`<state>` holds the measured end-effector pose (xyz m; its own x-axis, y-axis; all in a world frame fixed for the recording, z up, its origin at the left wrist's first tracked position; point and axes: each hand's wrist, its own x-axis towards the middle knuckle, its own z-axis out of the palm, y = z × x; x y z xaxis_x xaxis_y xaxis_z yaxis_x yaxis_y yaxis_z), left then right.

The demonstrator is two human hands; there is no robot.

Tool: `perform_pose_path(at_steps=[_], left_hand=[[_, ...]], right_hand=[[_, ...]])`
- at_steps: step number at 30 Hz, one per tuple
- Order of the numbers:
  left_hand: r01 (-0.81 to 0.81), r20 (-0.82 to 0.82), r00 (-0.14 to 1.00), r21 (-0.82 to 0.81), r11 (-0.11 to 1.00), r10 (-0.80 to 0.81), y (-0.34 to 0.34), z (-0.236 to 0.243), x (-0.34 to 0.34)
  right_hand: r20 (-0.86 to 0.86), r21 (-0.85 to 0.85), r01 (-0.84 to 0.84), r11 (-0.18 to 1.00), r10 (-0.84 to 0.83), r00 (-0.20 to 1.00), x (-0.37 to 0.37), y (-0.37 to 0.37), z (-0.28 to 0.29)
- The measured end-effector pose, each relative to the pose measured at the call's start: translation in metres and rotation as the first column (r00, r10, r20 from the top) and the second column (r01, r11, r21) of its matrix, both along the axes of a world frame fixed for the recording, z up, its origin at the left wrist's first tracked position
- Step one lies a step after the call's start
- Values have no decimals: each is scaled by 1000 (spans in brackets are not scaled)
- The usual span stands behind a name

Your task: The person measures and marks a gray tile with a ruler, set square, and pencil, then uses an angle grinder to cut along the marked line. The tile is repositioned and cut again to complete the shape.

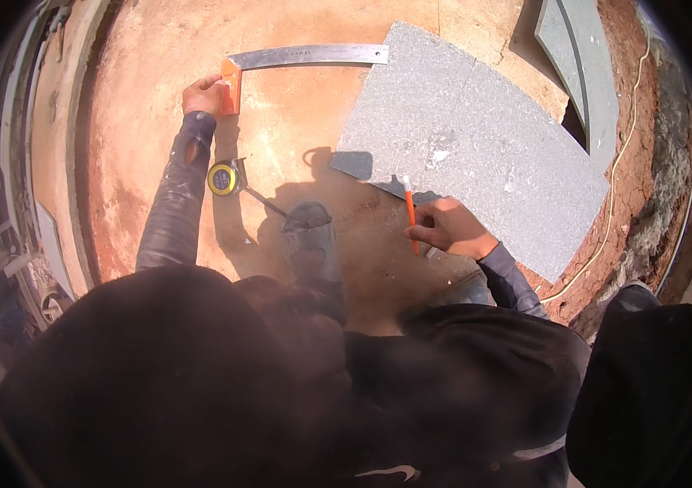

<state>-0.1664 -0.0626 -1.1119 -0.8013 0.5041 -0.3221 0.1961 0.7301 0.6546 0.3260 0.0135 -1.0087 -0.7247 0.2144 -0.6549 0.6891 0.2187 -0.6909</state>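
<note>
My left hand [203, 97] is closed round the orange handle of a try square [305, 55] at the far left. Its metal blade stretches to the right, and the tip meets or slightly overlaps the far left edge of a grey stone slab [484, 138]. Between finger and thumb, my right hand [453, 228] pinches an orange pencil [411, 213]. The pencil's pale end points away from me, beside the near edge of the slab. A yellow and black tape measure [222, 179] rests on the ground by my left forearm, with a length of tape pulled out toward my foot.
My shoe [310, 244] stands on the dusty ground between the tape measure and the slab. More grey slabs [582, 73] lie at the far right, where a pale cord [624, 154] runs along reddish soil. A concrete ledge [61, 163] borders the left side. Another person's dark-clothed leg [647, 382] shows at right.
</note>
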Motion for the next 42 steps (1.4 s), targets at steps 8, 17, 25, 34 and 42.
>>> perform_pose_path(at_steps=[8,17,25,34,42], left_hand=[[491,-73,851,-246,836,-521,-72,84,27],[475,-148,832,-309,824,-535,-144,71,105],[110,888,448,60,992,-103,-77,91,244],[368,931,299,88,926,-207,-80,80,285],[283,788,566,88,955,-241,-78,47,246]], right_hand=[[94,240,-422,874,412,906,-34,-61,-47],[-96,65,-167,984,172,980,-40,-42,-16],[-678,329,259,908,37,734,-43,-57,4],[-374,-127,332,935,-355,856,6,-78,-14],[-418,201,305,931,-200,886,16,-54,-23]])
